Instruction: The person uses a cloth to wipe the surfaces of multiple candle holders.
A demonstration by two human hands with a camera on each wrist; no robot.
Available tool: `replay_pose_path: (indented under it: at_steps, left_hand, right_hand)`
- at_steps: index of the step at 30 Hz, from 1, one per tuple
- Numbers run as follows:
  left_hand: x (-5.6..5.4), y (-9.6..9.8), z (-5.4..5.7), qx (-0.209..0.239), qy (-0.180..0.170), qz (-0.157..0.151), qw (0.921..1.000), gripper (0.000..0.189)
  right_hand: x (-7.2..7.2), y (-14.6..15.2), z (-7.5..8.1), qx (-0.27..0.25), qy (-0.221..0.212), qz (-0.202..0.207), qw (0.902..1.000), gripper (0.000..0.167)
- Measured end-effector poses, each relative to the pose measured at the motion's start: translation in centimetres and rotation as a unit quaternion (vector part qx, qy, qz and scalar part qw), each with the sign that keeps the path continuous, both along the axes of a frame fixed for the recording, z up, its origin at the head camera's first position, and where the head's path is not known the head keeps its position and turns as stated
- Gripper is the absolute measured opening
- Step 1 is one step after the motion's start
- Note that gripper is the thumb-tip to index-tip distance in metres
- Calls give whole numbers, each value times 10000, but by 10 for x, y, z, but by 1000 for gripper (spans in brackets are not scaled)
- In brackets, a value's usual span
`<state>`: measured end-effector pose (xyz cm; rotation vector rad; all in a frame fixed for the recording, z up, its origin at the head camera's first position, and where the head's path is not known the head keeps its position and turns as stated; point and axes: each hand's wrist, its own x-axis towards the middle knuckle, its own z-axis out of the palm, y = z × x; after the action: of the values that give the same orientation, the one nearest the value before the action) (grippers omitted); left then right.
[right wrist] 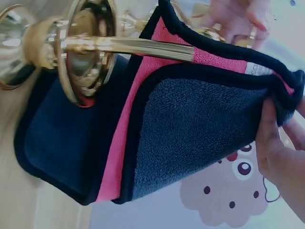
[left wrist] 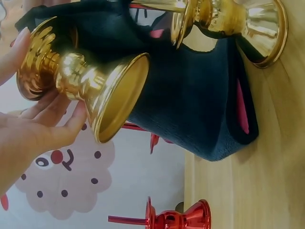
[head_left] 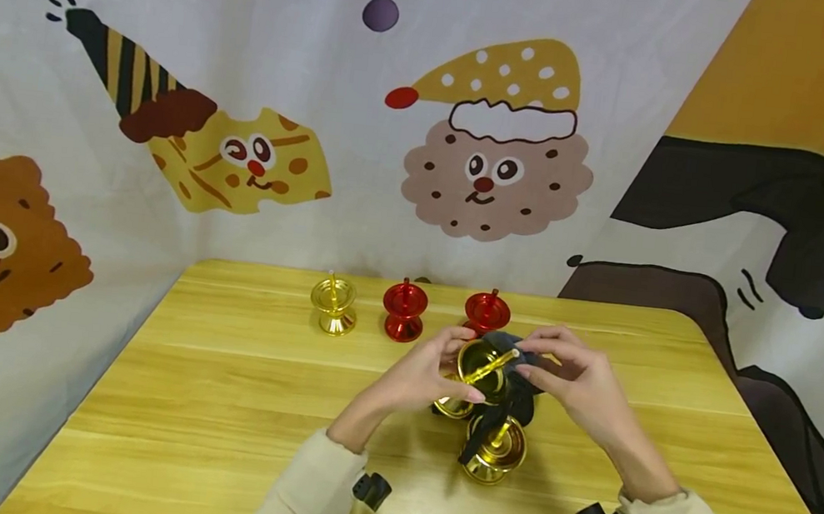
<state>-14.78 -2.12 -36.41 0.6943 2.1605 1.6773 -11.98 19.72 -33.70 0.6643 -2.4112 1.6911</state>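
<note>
A gold candle holder [head_left: 475, 354] with a thin rod standing in its cup is tilted in my left hand [head_left: 415, 375]. In the left wrist view, that hand's fingers grip the holder near its cup, and its flared base [left wrist: 116, 98] points away from the palm. My right hand [head_left: 573, 374] pinches the edge of a dark grey-blue cloth [right wrist: 190, 129] with a pink inner side. The cloth hangs beside the held holder, down to the table. Another gold candle holder [head_left: 492, 458] stands upright just in front, and another gold one [head_left: 452, 406] is partly hidden below my left hand.
Along the back of the wooden table [head_left: 215, 404] stand a gold candle holder [head_left: 336, 318] and two red ones, one red holder [head_left: 403, 326] in the middle and one red holder [head_left: 488, 305] partly behind my hands. A patterned curtain [head_left: 291, 43] hangs behind the table.
</note>
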Motion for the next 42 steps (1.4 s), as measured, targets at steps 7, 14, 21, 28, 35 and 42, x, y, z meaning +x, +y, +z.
replay_pose_path:
  at_steps: [7,14,21,28,35,42]
  left_hand:
    - [-1,-3,-1,92,-215,-188,9995,65]
    - [0,-2,-1,-98,178,-396,9990,65]
    - [2,0,-1,-402,562,-446,9966,66]
    - [2,-1,3,-522,806,-637,9933,67]
    - [2,-3,4,-717,844,-536,9924,68]
    - [-1,-3,-3,-600,367,287,9971,70]
  right_hand:
    - [-2,-3,-11,640,108,637,9959,25]
    - [-3,-8,-15,1159,305,615,9909,27]
    - [-3,-11,-18,1016,498,637,9915,26]
    - [-2,-9,-19,854,474,508,9939,21]
    - [-1,-1,-11,560,423,665,9953,21]
    - [-1,10,1,489,389,64,9980,19]
